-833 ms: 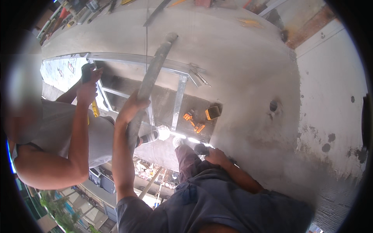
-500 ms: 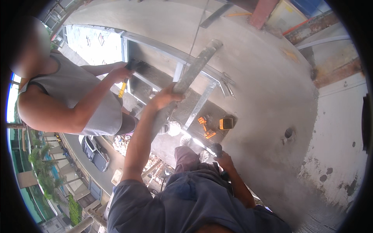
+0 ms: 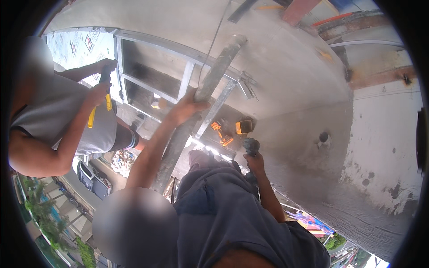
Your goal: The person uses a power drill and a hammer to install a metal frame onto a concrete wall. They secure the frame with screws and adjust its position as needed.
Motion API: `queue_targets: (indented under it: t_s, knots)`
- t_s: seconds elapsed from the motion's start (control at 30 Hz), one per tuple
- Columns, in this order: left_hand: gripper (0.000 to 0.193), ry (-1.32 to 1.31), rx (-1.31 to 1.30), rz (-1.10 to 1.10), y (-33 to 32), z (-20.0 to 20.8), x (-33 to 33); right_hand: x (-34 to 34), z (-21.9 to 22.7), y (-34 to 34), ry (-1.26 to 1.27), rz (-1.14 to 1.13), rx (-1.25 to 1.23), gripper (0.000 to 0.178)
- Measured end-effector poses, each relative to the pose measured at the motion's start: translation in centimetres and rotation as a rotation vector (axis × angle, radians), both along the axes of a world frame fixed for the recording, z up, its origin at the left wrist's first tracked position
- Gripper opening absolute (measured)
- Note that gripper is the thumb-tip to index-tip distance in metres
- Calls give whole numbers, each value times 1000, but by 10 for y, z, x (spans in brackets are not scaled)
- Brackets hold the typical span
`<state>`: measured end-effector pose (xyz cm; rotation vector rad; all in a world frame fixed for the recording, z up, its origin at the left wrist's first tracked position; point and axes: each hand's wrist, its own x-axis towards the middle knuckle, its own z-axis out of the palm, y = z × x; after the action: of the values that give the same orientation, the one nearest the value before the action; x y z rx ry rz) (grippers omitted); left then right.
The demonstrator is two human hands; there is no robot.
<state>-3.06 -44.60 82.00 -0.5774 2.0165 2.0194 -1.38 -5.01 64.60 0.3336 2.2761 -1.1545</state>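
My left hand is wrapped around a thick, grey, mottled pole, which slants from beside my body up toward the wall. In my right hand is a dark green and black power drill, gripped by its handle and held out in front of my right hip. Beyond it, on the ledge, lie an orange cordless drill and a yellow-and-black box-shaped thing. A metal frame of silvery bars stands past the pole. Resting near the frame's corner is a small silvery metal piece.
At my left a co-worker in a grey sleeveless top holds a dark tool, with yellow parts below. A cement-coated wall curves along my right, with a round hole. Far below, a parked vehicle shows past the edge.
My right hand has raised the drill and brought it nearer the yellow-and-black box. My left hand keeps its grip on the pole. The co-worker has shifted left, hands drawn away from the frame.
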Motion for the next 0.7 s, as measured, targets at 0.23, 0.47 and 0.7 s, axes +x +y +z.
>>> queue_targets:
  t_s: [0.23,0.47,0.7]
  knots:
    - [80,73,-60,-17,-13,-21,-1,7,2,-12,-47,-61,71,34]
    - [95,95,23,-59,-24,-23,0,24,22,-54,30,-55,42,29]
    - [90,144,68,-126,-21,-30,-9,40,-4,-70,381,72,103,40]
